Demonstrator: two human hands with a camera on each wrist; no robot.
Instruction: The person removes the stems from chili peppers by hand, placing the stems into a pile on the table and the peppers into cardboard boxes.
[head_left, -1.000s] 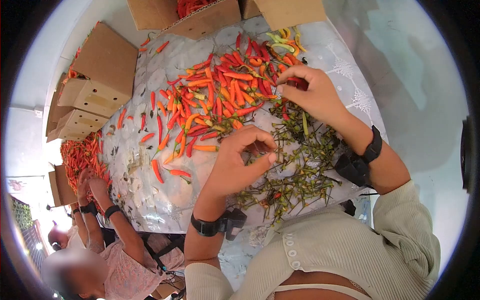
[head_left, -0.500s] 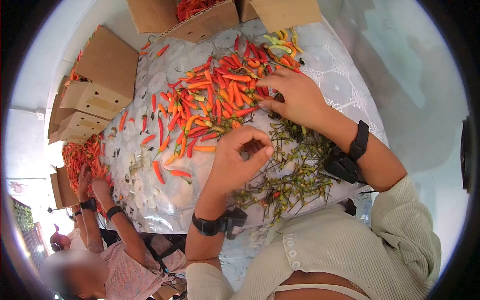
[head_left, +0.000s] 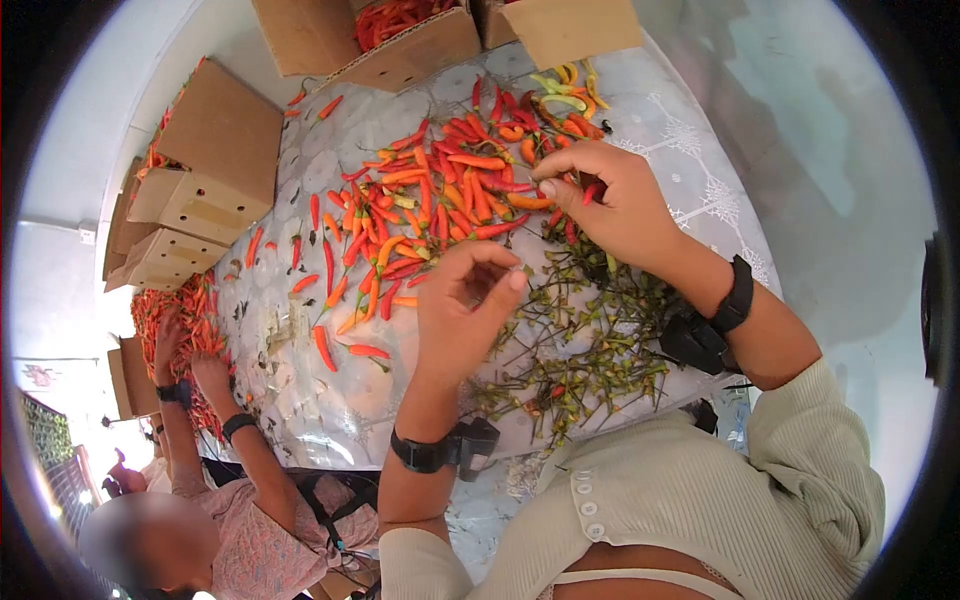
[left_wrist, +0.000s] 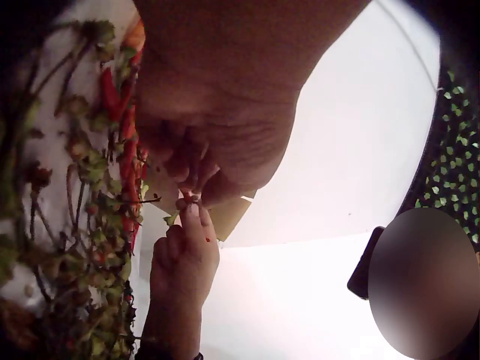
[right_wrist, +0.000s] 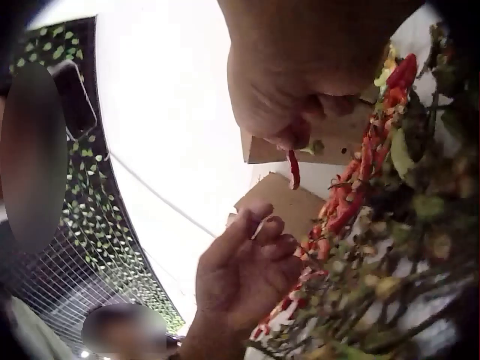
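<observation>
Red chilli (right_wrist: pixel 294 169), slim and curved, hangs tip-down from the grip of the right hand (right_wrist: pixel 300 82). The right wrist view shows thumb and fingertips pressed together on its stem end, with the pod free below. The head view shows less: only a patch of red between the curled fingers, the hand hovering over the near edge of the chilli heap (head_left: pixel 440 200). The left wrist view shows this pinch from the other side, very small, with the pod mostly hidden.

Left hand (head_left: pixel 465 300): raised near the right hand, to its left and nearer the body, not touching it. Fingers loosely bent and spread; it holds nothing that I can see. The right wrist view confirms this: fingers apart, the held chilli just above the fingertips, with a gap between.

Heap: glossy, smooth pods, red to orange, a few yellow-green at the far end, lying on the table (head_left: pixel 700 130). Table cover is pale and shiny, with a lace-like pattern. Between heap and body lies the stem pile (head_left: pixel 590 340): thin, wiry, dull green, tangled. Both hands are above the border between the two.

Cardboard boxes (head_left: pixel 215 130), brown and matte, stand along the table's left and far edges; one at the far edge holds more red pods. Second person (head_left: pixel 250 520) at lower left, hands in another mass of chillies, clear in the head view only.
</observation>
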